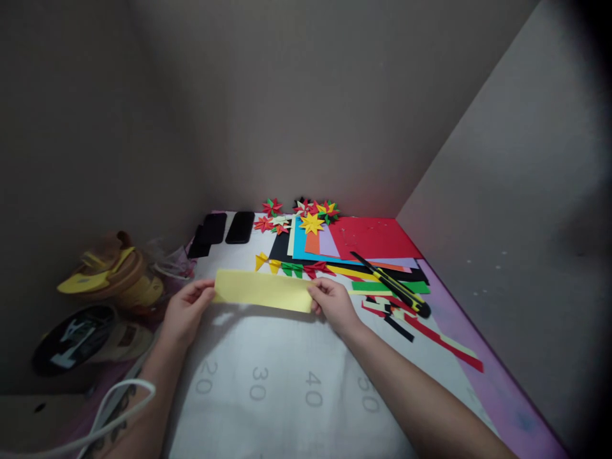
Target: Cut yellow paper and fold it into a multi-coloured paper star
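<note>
two hands [187, 307] [335, 306], one yellow rectangle [262, 291], one cutter [400, 291] right of rectangle, six-plus paper stars [312, 224] beyond it, four printed numbers [313, 380] below

The scene is rather dim, and the grey wall [306, 95] falls into deeper darkness toward the left. The white mat [272, 344] is the brightest large area, lit softly; from which side, I cannot tell. Under the yellow paper strip [262, 291] there lies a soft grey shadow. A faint reddish tint shows on the wall just above the red sheet [382, 237]. At the left, the black disc with white letters [74, 339] looks blurred. Black vignetting covers the right edge, and straight lines lean outward near the sides.
</note>
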Available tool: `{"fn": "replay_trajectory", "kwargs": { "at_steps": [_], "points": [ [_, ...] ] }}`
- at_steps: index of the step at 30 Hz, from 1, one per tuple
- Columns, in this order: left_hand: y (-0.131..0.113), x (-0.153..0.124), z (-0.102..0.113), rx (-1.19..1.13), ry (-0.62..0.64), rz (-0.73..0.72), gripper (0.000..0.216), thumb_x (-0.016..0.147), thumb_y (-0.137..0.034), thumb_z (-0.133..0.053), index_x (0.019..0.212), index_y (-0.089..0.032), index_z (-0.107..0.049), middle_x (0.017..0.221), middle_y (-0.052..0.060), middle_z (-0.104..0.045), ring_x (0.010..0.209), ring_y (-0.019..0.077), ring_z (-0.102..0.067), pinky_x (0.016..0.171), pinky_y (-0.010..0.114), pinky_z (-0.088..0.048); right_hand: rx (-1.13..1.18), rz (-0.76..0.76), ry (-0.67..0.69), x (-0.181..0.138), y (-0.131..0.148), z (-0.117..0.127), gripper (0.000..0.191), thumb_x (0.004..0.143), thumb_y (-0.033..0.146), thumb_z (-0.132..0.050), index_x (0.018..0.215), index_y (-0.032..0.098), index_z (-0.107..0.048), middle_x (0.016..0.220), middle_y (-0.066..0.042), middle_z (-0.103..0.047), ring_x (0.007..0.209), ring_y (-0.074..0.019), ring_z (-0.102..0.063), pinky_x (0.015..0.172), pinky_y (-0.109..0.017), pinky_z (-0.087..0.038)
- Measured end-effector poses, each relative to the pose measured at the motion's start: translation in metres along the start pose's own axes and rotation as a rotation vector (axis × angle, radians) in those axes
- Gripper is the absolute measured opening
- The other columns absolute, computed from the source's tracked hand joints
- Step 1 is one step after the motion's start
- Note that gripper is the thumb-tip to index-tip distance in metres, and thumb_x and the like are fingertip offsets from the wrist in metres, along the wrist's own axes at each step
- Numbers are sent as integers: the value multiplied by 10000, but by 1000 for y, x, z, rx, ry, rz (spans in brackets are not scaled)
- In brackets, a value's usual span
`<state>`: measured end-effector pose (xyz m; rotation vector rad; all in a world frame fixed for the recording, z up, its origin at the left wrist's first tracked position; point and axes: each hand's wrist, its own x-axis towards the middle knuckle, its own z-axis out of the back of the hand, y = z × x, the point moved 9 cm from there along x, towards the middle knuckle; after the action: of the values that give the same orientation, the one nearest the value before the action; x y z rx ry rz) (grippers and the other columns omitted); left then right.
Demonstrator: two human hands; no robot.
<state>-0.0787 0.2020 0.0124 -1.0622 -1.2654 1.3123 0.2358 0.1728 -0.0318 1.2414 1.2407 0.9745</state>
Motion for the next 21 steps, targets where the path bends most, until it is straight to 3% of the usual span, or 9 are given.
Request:
{"fn": "replay_trajectory", "kwargs": {
  "at_steps": [2, 4, 6, 8, 10, 13, 16, 21],
  "points": [
    [-4, -9, -26, -400, 139, 24, 615, 589, -632, -709, 1062, -245, -641, 1075, 52, -667, 986, 216, -585, 791, 297, -479, 168, -60, -2, -3, -4, -9, 281, 653, 427, -685, 656, 189, -535, 398, 54, -510, 339, -81, -399, 356, -188, -277],
    [-9, -27, -65, -624, 331, 86, 724, 555, -662, -724, 1143, -258, -605, 1193, 66, -622, 1144, 254, -523, 913, 358, -454, 254, -103, 16, -9, -8, -23, 305, 630, 427, -698, 638, 190, -507, 390, 56, -504, 334, -73, -398, 352, -178, -273],
    [-12, -45, -100, -695, 439, 150, 692, 592, -525, -779, 1194, -249, -577, 1233, 76, -605, 1210, 284, -484, 973, 386, -418, 309, -153, 55, -19, -12, -40, 309, 618, 414, -711, 638, 185, -504, 392, 56, -510, 334, -65, -400, 355, -170, -271],
    [-13, -55, -124, -772, 426, 209, 629, 691, -367, -747, 1268, -280, -512, 1306, 63, -559, 1243, 282, -463, 1011, 419, -387, 361, -194, 89, -29, -15, -54, 315, 613, 402, -727, 631, 179, -504, 394, 53, -522, 337, -55, -401, 362, -162, -272],
    [-12, -52, -131, -862, 295, 255, 576, 744, -275, -688, 1286, -273, -492, 1259, 64, -589, 1185, 258, -522, 1011, 418, -394, 383, -211, 105, -38, -16, -63, 326, 619, 408, -736, 631, 174, -509, 404, 44, -542, 351, -55, -423, 374, -159, -287],
    [-6, -44, -133, -980, 167, 357, 408, 786, -241, -618, 1190, -210, -571, 997, 55, -672, 918, 192, -638, 942, 386, -462, 414, -205, 156, -44, -16, -69, 335, 633, 423, -747, 666, 163, -540, 448, 20, -591, 391, -69, -488, 400, -159, -322],
    [-5, -38, -136, -1087, 202, 405, 328, 803, -260, -581, 1120, -177, -604, 910, 47, -666, 807, 161, -639, 889, 362, -502, 436, -160, 256, -45, -15, -73, 340, 660, 424, -749, 788, 145, -603, 530, -2, -641, 446, -85, -549, 431, -166, -359],
    [2, -41, -140, -1165, 265, 473, 355, 828, -346, -551, 1122, -152, -588, 956, 71, -669, 877, 181, -639, 907, 376, -499, 413, -123, 340, -44, -18, -80, 343, 666, 420, -764, 814, 155, -605, 593, -1, -651, 475, -92, -566, 456, -182, -384]
  ]
}}
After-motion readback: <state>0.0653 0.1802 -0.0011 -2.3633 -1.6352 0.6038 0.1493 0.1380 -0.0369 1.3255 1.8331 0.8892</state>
